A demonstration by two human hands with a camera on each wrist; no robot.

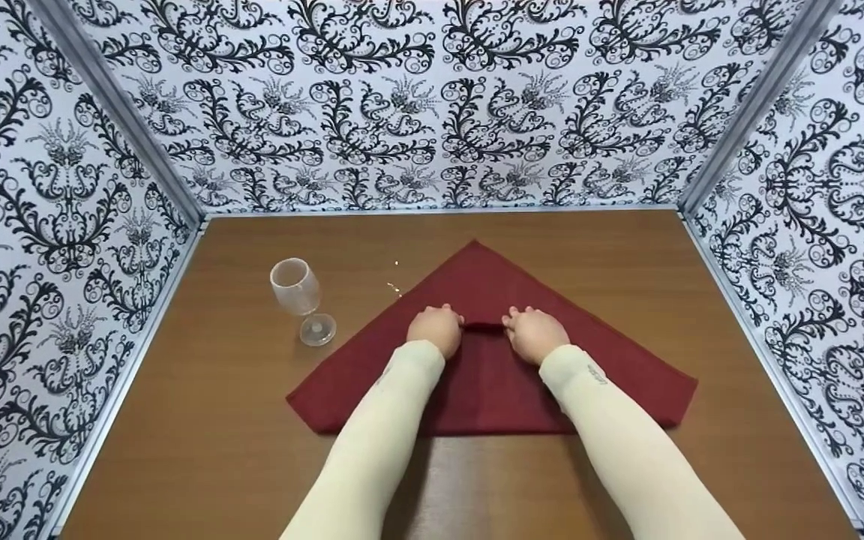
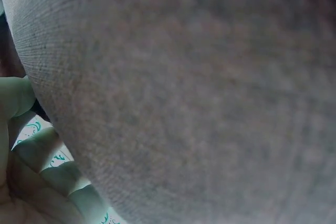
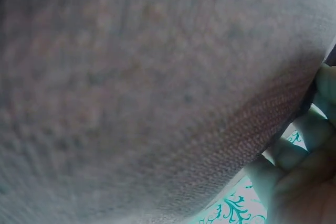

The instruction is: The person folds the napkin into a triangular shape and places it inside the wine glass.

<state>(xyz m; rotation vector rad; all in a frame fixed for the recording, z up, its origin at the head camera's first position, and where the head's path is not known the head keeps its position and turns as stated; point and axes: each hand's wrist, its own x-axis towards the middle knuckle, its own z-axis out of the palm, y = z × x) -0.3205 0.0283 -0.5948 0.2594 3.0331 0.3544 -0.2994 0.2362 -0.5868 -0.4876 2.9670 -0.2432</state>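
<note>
A dark red cloth napkin [image 1: 488, 281] is spread on the table in a broad triangle, its peak toward the back wall and its two lower corners blunt. Near the middle, my left hand [image 1: 436, 330] and my right hand [image 1: 538, 335] pinch one edge of it, a short gap apart, and the cloth between them is raised with a dark shadow under it. Blurred fabric fills most of both wrist views. Fingers [image 2: 63, 177] of the left hand show at the lower left of its view; fingers [image 3: 315, 127] of the right show at the right edge of its own.
A clear stemmed wine glass [image 1: 295, 289] stands upright on the brown wooden table [image 1: 229, 420], left of the napkin. Small bright specks [image 1: 394, 287] show on the wood by the napkin's left side. Patterned black-and-white walls [image 1: 439, 105] enclose the back and sides.
</note>
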